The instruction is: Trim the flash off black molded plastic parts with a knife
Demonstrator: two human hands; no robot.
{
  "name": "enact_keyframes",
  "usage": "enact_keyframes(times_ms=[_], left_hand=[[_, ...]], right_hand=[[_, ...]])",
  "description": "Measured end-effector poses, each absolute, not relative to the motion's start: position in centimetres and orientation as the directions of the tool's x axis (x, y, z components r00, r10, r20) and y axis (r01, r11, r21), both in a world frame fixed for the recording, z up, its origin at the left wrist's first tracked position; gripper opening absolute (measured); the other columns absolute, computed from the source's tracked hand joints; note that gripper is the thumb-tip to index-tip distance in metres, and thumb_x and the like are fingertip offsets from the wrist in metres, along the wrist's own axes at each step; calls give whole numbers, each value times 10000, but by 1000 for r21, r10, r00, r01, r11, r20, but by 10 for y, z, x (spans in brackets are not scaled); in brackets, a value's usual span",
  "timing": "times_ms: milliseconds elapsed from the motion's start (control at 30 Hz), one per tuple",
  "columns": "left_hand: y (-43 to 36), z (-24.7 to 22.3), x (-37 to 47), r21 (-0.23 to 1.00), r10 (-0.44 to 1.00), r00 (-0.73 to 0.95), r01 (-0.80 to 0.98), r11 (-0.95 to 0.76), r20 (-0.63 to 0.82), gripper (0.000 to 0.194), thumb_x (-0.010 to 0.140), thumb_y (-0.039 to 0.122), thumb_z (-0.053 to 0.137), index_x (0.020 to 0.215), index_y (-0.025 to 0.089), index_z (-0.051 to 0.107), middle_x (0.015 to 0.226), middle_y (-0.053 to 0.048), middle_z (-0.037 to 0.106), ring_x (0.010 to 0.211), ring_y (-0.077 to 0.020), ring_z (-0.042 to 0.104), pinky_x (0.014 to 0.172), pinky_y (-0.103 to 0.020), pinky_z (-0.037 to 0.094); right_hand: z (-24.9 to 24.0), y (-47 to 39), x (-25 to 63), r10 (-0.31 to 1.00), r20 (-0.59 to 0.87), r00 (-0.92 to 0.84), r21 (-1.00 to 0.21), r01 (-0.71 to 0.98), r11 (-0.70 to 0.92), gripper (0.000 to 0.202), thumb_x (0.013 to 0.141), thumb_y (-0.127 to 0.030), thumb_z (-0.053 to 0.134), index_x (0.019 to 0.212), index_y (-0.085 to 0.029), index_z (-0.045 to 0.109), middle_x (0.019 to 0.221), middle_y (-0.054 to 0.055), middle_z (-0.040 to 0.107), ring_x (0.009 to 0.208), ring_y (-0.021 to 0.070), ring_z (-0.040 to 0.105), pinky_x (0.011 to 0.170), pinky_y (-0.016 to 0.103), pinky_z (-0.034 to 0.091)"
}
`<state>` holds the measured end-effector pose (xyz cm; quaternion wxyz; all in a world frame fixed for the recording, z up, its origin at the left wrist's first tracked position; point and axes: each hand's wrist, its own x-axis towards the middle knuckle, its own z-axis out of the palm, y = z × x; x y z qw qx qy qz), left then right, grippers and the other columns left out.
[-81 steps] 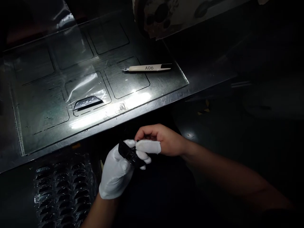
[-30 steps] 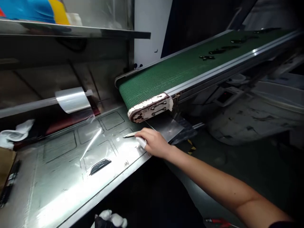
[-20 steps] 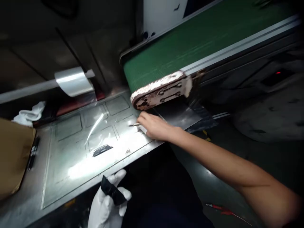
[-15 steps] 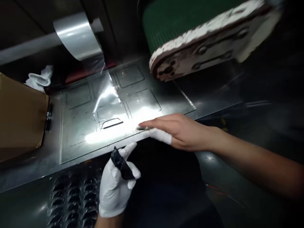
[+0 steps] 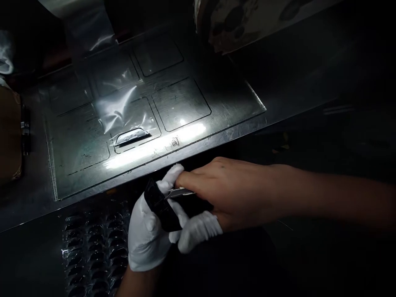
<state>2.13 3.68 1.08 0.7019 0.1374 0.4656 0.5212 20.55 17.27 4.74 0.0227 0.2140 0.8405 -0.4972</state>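
My left hand [image 5: 148, 235], in a white glove, is closed around a small black plastic part [image 5: 162, 208] with its hollow side up. Over it comes my right hand [image 5: 213, 189], bare except for a white cover on one finger. Its fingers grip a slim pointed metal tool [image 5: 177, 192], whose tip reaches the inside of the part. Whether the tool is tweezers or a blade I cannot tell. On the clear sheet [image 5: 83, 173] beyond my hands lies a shiny trapezoid piece [image 5: 133, 136], at the near end of crumpled clear film [image 5: 116, 107].
At lower left sits a clear tray [image 5: 95, 247] with rows of black curved parts. A cardboard box [image 5: 9, 136] and a black pen-like object [image 5: 25, 130] are at the left edge. A machine arm [image 5: 241, 24] overhangs the bench [image 5: 297, 99] at the top.
My right hand has come down from the sheet's front edge to the black part, bringing the metal tool to it. My left hand keeps its hold. The view has shifted and darkened.
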Motion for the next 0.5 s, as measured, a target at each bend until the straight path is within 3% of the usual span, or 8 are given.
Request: enact_keyframes(times_ms=[100,267,433,500], left_hand=[[32,8,16,640,845,111,-603,476,-524,664,790,651,800,1309,257,671,687,-8,675,392,-83,465,368,-192,383],[26,5,12,632,854,116,-623,461,-508,640,812,636,789,1323,273,665,722,-16,691,383,-55,406,358,-176,359],[26,7,12,688,848,13,-578,439,-530,642,763,664,811,1236,238,722,699,-14,659,434,-93,514,356,-172,387],[27,7,11,683,852,14,-591,429,-523,627,773,669,802,1220,236,725,702,-9,657,415,-76,489,359,-168,386]], right_hand=[[48,170,201,343,-253,-905,-782,400,478,516,726,-438,920,1084,-211,626,747,-19,695,579,161,635,451,256,325],[46,164,196,349,-241,-906,-742,404,535,499,769,-503,860,1060,-196,595,720,-14,690,539,153,599,453,254,302],[47,160,189,359,-301,-884,-666,464,585,504,736,-424,877,1096,-199,604,628,-44,634,429,131,472,415,260,231],[47,159,186,360,-321,-876,-631,481,609,528,745,-427,864,1144,-195,608,627,-38,639,421,133,468,421,266,224]])
